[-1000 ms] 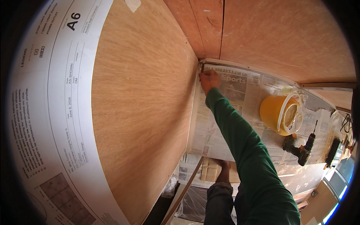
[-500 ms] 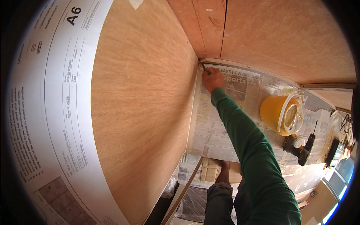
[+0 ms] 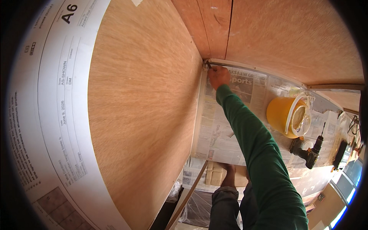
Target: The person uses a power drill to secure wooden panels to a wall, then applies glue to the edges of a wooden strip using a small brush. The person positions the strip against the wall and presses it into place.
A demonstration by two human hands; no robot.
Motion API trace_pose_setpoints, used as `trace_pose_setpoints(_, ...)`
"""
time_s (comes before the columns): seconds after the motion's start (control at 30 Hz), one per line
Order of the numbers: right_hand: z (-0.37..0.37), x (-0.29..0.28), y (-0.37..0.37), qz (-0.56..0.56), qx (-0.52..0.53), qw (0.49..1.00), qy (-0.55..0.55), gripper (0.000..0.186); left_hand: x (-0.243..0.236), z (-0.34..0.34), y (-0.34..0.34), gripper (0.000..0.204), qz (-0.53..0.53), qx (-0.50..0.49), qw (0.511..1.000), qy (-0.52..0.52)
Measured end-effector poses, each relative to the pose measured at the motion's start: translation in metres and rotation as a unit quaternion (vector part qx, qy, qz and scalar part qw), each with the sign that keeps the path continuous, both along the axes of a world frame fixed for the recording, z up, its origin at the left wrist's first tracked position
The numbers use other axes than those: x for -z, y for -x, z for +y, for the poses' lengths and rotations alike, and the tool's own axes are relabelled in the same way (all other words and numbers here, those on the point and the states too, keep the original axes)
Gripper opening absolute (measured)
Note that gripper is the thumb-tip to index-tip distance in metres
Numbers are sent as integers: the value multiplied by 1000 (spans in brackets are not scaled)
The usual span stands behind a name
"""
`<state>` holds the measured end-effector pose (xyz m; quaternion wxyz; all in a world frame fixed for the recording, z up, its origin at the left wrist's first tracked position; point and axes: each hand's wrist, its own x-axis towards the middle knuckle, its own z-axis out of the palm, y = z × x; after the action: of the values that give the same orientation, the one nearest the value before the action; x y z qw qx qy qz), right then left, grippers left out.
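My right hand (image 3: 219, 77), at the end of a green sleeve, reaches to the corner where the plywood panels meet the newspaper-covered surface (image 3: 218, 130). Its fingers are closed round a thin dark tool (image 3: 209, 65), whose tip points into that corner; the kind of tool is too small to make out. My left hand does not show. A large printed drawing sheet (image 3: 57, 126) fills the left side, curved in front of the plywood panel (image 3: 142, 103).
A yellow bucket (image 3: 279, 113) with a white handle stands on the newspaper right of my arm. A cordless drill (image 3: 312, 153) lies beyond it, bit pointing away. Below, a wooden strip (image 3: 188, 193) runs past a cardboard box (image 3: 214, 174) near my legs.
My right hand has shifted very slightly, with the tool still at the corner. The printed sheet has moved a little to the left and up in view.
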<state>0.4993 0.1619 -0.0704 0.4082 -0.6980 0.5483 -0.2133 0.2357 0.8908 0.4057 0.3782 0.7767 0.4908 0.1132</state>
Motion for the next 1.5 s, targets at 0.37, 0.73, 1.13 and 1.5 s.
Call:
trace_pose_setpoints(0.37,8,6,-14,-4,-13,1000,-9,29,1,4,2,66,-11,23,1000,7)
trace_pose_setpoints(0.73,6,-4,-16,20,2,1000,3,28,1,5,-1,48,-22,33,999,14)
trace_pose_setpoints(1.13,13,-5,-22,0,7,1000,-16,29,0,-38,-19,44,-3,30,1000,-4)
trace_pose_setpoints(1.5,8,0,-14,-20,56,998,-5,27,-5,5,0,62,0,42,999,16)
